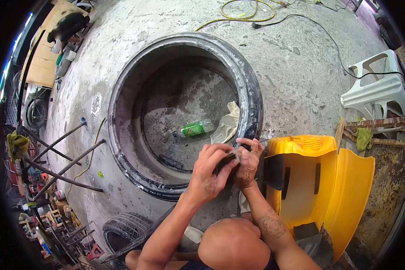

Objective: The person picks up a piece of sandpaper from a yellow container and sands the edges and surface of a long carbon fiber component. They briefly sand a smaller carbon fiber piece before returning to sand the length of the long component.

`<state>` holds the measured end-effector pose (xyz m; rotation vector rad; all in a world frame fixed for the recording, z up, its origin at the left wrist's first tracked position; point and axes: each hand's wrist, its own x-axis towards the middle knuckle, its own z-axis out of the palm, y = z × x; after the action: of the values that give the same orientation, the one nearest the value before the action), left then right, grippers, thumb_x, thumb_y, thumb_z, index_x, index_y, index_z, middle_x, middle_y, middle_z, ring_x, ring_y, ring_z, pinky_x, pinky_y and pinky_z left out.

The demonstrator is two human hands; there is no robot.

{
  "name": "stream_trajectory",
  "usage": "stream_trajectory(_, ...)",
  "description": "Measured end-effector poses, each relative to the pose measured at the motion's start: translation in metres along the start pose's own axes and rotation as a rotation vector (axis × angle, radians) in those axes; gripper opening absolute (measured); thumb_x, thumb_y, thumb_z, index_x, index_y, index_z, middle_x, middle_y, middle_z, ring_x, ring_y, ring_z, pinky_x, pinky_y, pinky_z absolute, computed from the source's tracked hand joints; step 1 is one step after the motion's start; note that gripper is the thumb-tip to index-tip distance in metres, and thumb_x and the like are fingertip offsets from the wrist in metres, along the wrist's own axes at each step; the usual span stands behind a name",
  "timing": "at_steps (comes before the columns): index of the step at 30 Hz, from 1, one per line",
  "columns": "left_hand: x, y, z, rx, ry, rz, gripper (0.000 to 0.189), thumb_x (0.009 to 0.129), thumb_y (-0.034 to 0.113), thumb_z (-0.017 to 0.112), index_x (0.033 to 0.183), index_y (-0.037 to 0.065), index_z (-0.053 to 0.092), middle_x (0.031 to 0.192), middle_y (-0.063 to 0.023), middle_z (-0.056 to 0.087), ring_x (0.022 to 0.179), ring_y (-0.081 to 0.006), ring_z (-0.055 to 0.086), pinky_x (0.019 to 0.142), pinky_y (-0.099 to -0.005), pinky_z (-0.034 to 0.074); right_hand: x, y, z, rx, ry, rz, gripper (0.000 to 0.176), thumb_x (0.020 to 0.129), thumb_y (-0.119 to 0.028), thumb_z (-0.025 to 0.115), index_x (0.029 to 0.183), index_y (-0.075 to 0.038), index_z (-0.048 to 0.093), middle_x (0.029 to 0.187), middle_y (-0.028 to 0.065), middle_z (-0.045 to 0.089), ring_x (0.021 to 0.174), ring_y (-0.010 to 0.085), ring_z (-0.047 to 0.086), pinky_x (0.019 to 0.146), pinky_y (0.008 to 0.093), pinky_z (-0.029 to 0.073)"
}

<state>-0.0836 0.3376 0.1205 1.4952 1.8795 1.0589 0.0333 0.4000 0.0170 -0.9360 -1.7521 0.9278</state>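
Head: bottle [196,128] in tyre [253,96]; patch [225,160] in hands [207,174] [247,164]

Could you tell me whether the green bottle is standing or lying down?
Lying down: the green bottle rests on its side inside the tyre.

green bottle [196,128] beside pale cloth [227,126]; yellow bin [342,180] at right; white chair [375,87] beyond; yellow cable [238,13] far.

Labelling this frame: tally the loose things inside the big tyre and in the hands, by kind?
Green bottle: 1
Pale cloth: 1
Dark strip: 1
Dark piece in the left hand: 1
Total: 4
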Motion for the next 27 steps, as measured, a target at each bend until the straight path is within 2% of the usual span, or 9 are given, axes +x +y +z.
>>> stream_trajectory(5,-0.013,0.006,-0.007,0.117,-0.009,0.070,0.020,0.079,-0.003,0.076,0.095,0.001,0.065,0.111,-0.0126,0.069,0.098,-0.0322,0.062,0.085,-0.0383,0.050,-0.001,0.011,-0.002,-0.011,-0.047,-0.057,0.045,0.103,-0.023,0.033,0.069,-0.012,0.059,0.074,0.0011,0.063,0.110,0.0237,0.064,0.109,0.0456,0.027)
stream_trajectory(10,-0.014,0.009,0.002,0.128,0.023,0.059,0.024,0.075,-0.005,0.079,0.094,0.001,0.066,0.109,-0.0118,0.070,0.096,-0.0322,0.061,0.087,-0.0390,0.049,-0.002,0.009,-0.003,0.019,-0.059,-0.030,0.048,0.103,-0.024,0.032,0.064,-0.011,0.058,0.072,0.0001,0.063,0.108,0.0229,0.064,0.110,0.0459,0.026)
stream_trajectory(14,-0.021,0.008,0.001,0.187,0.023,0.085,0.023,0.077,-0.005,0.078,0.096,0.001,0.066,0.112,-0.0128,0.069,0.096,-0.0328,0.062,0.087,-0.0386,0.049,0.000,0.010,-0.005,0.037,-0.070,-0.047,0.049,0.103,-0.024,0.032,0.064,-0.011,0.059,0.072,0.0001,0.065,0.109,0.0227,0.064,0.110,0.0454,0.025)
stream_trajectory(17,-0.004,0.003,0.006,0.007,0.067,-0.044,0.023,0.080,-0.002,0.078,0.099,0.000,0.066,0.114,-0.0140,0.069,0.097,-0.0318,0.064,0.089,-0.0382,0.050,-0.002,0.013,-0.004,0.041,-0.069,-0.055,0.050,0.102,-0.024,0.031,0.064,-0.010,0.059,0.072,0.0003,0.066,0.111,0.0221,0.063,0.111,0.0444,0.024)
stream_trajectory(18,-0.009,0.000,0.006,-0.057,0.130,-0.141,0.023,0.083,0.001,0.078,0.104,-0.001,0.066,0.117,-0.0156,0.068,0.103,-0.0297,0.066,0.091,-0.0377,0.051,-0.001,0.010,-0.006,0.050,-0.084,-0.053,0.049,0.102,-0.024,0.031,0.063,-0.010,0.059,0.072,0.0005,0.067,0.112,0.0220,0.062,0.111,0.0441,0.024)
stream_trajectory(21,-0.035,0.010,-0.003,-0.096,0.190,-0.228,0.028,0.083,0.004,0.080,0.107,-0.001,0.066,0.118,-0.0170,0.068,0.108,-0.0277,0.066,0.093,-0.0369,0.052,-0.001,0.011,-0.007,0.077,-0.095,-0.028,0.048,0.100,-0.022,0.031,0.061,-0.010,0.057,0.071,0.0012,0.068,0.113,0.0221,0.062,0.112,0.0439,0.024)
stream_trajectory(23,-0.045,0.011,0.001,0.087,0.056,-0.080,0.034,0.082,0.007,0.083,0.108,-0.003,0.065,0.122,-0.0198,0.067,0.105,-0.0318,0.068,0.091,-0.0375,0.054,-0.003,0.013,-0.006,0.070,-0.088,-0.058,0.048,0.100,-0.021,0.031,0.060,-0.010,0.055,0.071,0.0009,0.069,0.113,0.0220,0.062,0.112,0.0439,0.023)
stream_trajectory(27,-0.039,0.015,0.001,0.079,0.029,-0.086,0.030,0.082,0.003,0.081,0.107,-0.003,0.066,0.122,-0.0205,0.068,0.104,-0.0325,0.070,0.087,-0.0378,0.056,-0.003,0.013,-0.006,0.079,-0.081,-0.072,0.047,0.099,-0.022,0.031,0.061,-0.010,0.055,0.071,0.0002,0.069,0.113,0.0223,0.063,0.113,0.0439,0.023)
